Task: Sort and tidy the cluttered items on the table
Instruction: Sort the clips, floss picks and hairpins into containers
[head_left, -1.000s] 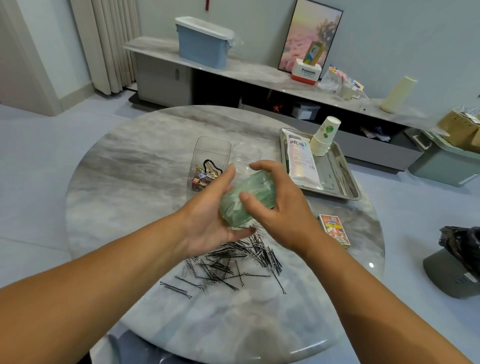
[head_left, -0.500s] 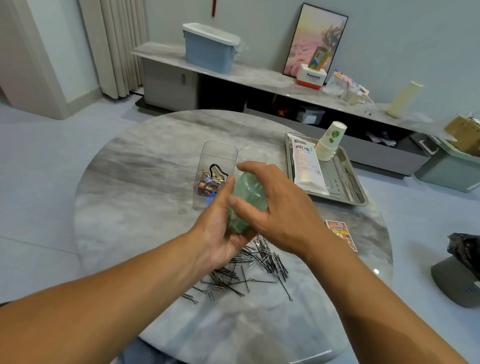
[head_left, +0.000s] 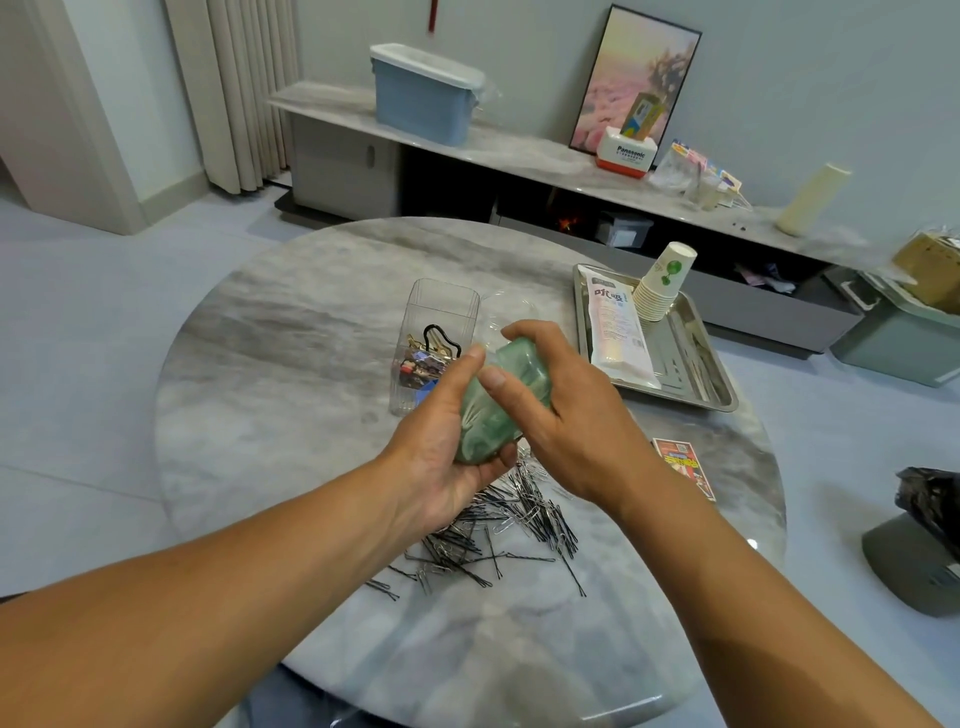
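Both my hands hold a translucent green plastic box (head_left: 493, 415) above the round marble table (head_left: 291, 343). My left hand (head_left: 441, 457) cups it from below, thumb up its side. My right hand (head_left: 566, 410) grips its upper end, fingers curled over the top. Beneath them lies a heap of black hairpins and silver paper clips (head_left: 498, 530). Behind the hands stands a clear rectangular organiser (head_left: 439, 312) holding hair clips and small items, next to a clear round lid or dish (head_left: 506, 312), partly hidden.
A steel tray (head_left: 696, 374) at the right carries a white packet (head_left: 618, 327) and a stack of paper cups (head_left: 662, 283). A small red card box (head_left: 685, 467) lies near the table's right edge. Beyond stands a low cabinet with a blue bin (head_left: 423, 93).
The green box has turned more upright in my hands, its top end raised. My right fingers have shifted over its upper end. The view has drifted slightly.
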